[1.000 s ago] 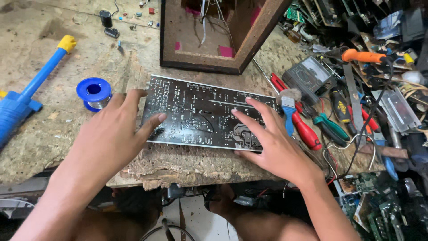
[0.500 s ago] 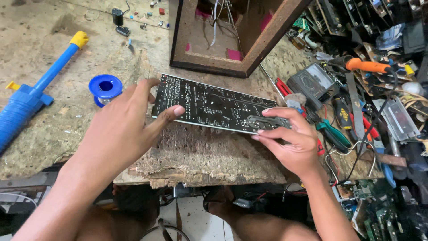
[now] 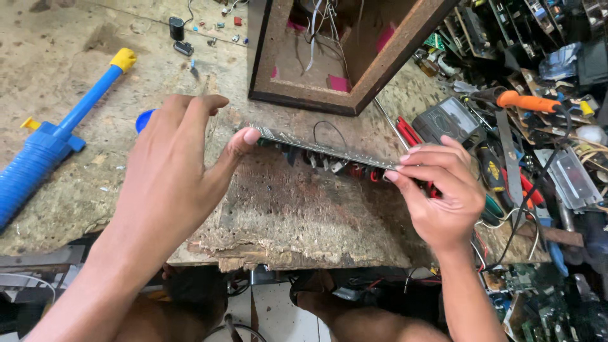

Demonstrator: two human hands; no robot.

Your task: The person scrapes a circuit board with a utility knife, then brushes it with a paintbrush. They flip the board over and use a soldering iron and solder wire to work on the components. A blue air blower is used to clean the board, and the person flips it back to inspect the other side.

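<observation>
A long dark circuit board [image 3: 323, 151] is tipped up on its far edge over the worn wooden bench [image 3: 297, 215], so I see it almost edge-on with components hanging beneath. My left hand [image 3: 174, 168] grips its left end between thumb and fingers. My right hand [image 3: 437, 190] pinches its right end. Both hands hold the board just above the bench top.
An open wooden box [image 3: 354, 95] with loose wires stands behind the board. A blue desoldering pump [image 3: 57, 139] lies at the left, a blue solder spool [image 3: 144, 119] peeks past my left hand. A multimeter [image 3: 446, 120], orange-handled soldering iron [image 3: 529, 101] and several tools crowd the right.
The board lay flat under both hands, solder side up. It has been lifted by its ends and rotated until it is nearly edge-on.
</observation>
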